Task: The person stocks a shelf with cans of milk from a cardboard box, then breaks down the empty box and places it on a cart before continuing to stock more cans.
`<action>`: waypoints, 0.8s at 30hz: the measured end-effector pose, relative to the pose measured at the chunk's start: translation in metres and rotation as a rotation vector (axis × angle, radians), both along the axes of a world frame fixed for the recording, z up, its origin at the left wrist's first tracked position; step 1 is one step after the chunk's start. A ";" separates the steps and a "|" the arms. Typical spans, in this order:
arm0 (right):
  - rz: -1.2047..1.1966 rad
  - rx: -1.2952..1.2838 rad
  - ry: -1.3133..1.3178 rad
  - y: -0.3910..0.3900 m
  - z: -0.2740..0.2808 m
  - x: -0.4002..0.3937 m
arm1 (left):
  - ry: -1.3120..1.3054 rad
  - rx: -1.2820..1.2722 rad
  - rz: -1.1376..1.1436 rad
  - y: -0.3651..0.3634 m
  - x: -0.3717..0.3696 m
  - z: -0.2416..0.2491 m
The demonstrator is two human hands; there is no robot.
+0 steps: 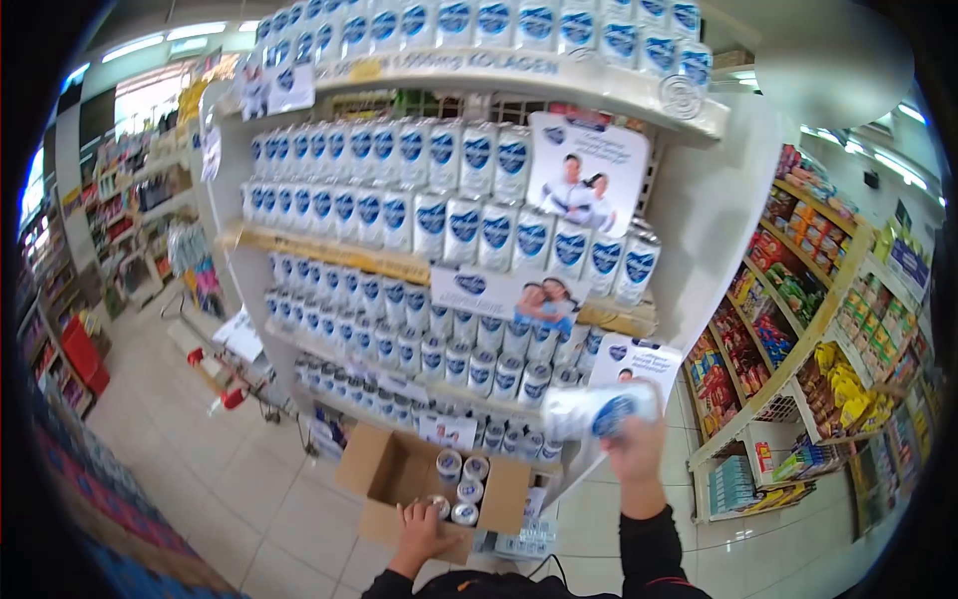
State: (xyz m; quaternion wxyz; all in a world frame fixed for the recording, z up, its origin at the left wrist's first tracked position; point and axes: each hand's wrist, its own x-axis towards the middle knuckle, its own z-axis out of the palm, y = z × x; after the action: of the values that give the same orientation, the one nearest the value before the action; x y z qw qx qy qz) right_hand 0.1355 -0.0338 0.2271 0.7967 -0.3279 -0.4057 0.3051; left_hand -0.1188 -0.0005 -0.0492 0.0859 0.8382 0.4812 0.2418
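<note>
An open cardboard box (396, 481) stands low in front of the shelves, with several white-and-blue cans (469, 490) upright in its right part. My left hand (423, 531) grips the box's near edge, fingers curled over the rim beside the cans. Raised to the right of the box, my right hand (639, 451) is closed round a white can with a blue label (599, 410). That can is tilted onto its side and blurred by motion, in front of the lower right shelf end.
A white display rack (733, 190) holds several rows of similar cans (464, 228). Printed cards (587, 175) hang along its shelf edges. To the right are shelves of packaged snacks (798, 270); a tiled floor (249, 499) and a wheeled trolley (225, 384) lie to the left.
</note>
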 end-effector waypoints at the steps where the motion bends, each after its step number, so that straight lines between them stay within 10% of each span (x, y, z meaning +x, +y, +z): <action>1: -0.044 0.102 0.158 0.005 0.012 0.010 | 0.005 0.023 -0.016 0.004 -0.001 -0.002; 6: -0.108 0.355 0.165 0.034 0.095 0.068 | -0.131 -0.021 0.044 0.004 0.005 0.005; 13: -1.019 0.181 -1.165 0.141 0.182 0.131 | 0.000 -0.282 0.026 0.007 -0.007 -0.044; 24: -0.964 -0.160 -1.181 0.296 0.212 0.231 | -0.182 0.164 0.150 -0.007 0.011 -0.066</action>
State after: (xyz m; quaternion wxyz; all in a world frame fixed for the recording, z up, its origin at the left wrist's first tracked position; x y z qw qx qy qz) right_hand 0.3664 0.2619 0.4390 0.4667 -0.6338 -0.5528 -0.2738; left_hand -0.1076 -0.0078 -0.1153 0.0419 0.7788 0.5113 0.3611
